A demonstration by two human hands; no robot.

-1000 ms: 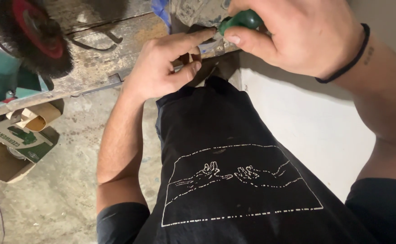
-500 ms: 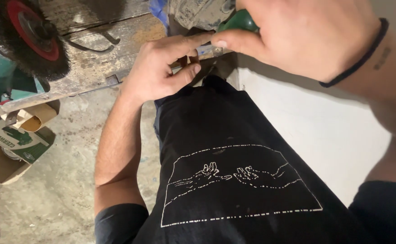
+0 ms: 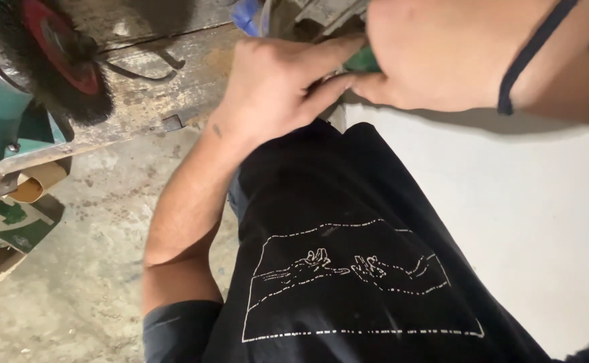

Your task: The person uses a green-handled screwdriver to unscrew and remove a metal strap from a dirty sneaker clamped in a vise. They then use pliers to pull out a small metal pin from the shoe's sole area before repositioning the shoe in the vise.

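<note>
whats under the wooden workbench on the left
Under the workbench sits an open cardboard box with green print on the concrete floor. Its contents are hidden by the bench edge.

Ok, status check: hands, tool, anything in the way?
Left hand and right hand both closed on the green-handled tool. Tool tip hidden. Wire-wheel grinder apart, far left.

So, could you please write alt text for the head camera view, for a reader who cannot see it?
Seen from above, a person's right hand grips a green-handled tool at the edge of a worn wooden workbench, and the left hand touches the tool beside it. A bench grinder with a wire brush wheel stands at left, above a cardboard box on the concrete floor.
</note>
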